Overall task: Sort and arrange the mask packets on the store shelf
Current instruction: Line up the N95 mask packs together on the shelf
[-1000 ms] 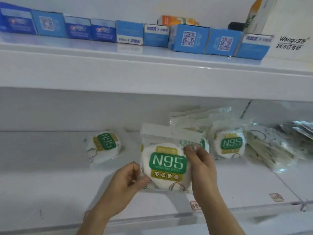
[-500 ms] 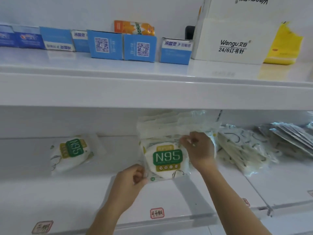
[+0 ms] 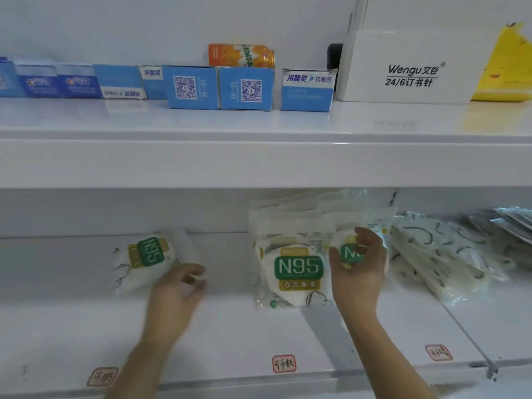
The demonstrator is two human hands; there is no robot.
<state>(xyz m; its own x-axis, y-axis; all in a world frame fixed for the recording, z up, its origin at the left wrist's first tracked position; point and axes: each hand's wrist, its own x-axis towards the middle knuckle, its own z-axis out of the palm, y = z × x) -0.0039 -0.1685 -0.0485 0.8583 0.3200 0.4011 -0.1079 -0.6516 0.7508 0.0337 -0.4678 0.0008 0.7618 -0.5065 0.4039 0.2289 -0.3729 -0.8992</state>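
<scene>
A white N95 mask packet [image 3: 296, 272] with a green label stands on the lower shelf [image 3: 230, 326], leaning on a stack of like packets [image 3: 288, 223] behind it. Just to its right my right hand [image 3: 357, 272] curls thumb and fingers round a second N95 packet [image 3: 349, 252], mostly hidden by the hand. Further left a lone N95 packet [image 3: 146, 260] lies turned sideways. My left hand [image 3: 178, 289], blurred, holds nothing; its loosely bent fingers are at that packet's lower right edge.
A slanting heap of clear mask packets with dark ear loops [image 3: 431, 254] and silvery packets [image 3: 506, 223] fill the shelf's right. The upper shelf carries blue boxes [image 3: 218, 87], an orange can [image 3: 241, 54], a white staples box [image 3: 411, 70] and a yellow bag [image 3: 506, 64].
My left hand has let go of the front N95 packet and swung left toward the lone packet. My right hand has shifted from that packet's top to the packet beside it.
</scene>
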